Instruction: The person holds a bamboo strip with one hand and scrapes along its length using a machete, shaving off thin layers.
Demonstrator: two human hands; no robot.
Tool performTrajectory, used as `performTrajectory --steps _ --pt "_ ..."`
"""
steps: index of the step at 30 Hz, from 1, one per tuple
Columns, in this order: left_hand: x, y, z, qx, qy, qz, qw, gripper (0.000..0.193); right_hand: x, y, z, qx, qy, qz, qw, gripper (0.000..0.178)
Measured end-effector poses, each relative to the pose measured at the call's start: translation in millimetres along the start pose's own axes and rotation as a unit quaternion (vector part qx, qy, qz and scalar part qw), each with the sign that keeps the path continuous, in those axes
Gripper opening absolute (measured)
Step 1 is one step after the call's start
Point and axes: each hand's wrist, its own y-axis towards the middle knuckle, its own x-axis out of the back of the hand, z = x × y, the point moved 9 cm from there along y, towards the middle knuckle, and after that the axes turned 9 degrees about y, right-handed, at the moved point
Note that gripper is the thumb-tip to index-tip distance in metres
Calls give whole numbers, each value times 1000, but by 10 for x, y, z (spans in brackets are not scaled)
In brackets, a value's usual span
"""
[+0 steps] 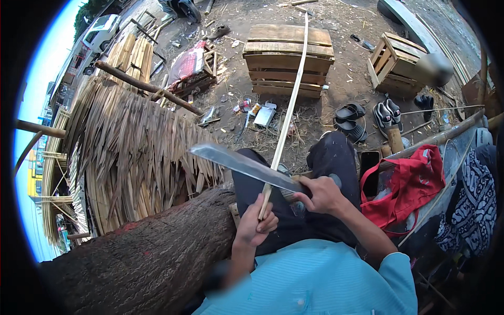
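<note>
My left hand (255, 224) is closed around the near end of a long, pale bamboo strip (292, 102). The strip runs away from me between my knees, over a wooden crate (289, 62) and past it to the ground beyond. In my right hand (323, 196) is the handle of a machete (236, 161), mostly hidden by the fingers. Its broad blade points left and lies across the strip, just beyond my left hand. Whether the edge bites into the strip, I cannot tell.
At left are a thick log (147, 257) and a dry thatch panel (136, 142) with a pole. On the right lie a phone (369, 173), a red bag (407, 184) and a patterned cloth (470, 202). Sandals (350, 122), shoes (388, 113) and another crate (401, 60) stand farther off.
</note>
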Motion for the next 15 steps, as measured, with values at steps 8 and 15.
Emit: performTrajectory --steps 8,15 --pt "229 -22 -25 -46 42 -146 987 46 -352 -276 329 51 -37 171 983 49" --pt "285 -190 -95 -89 209 -117 967 42 -69 -51 -57 -83 -8 79 993 48"
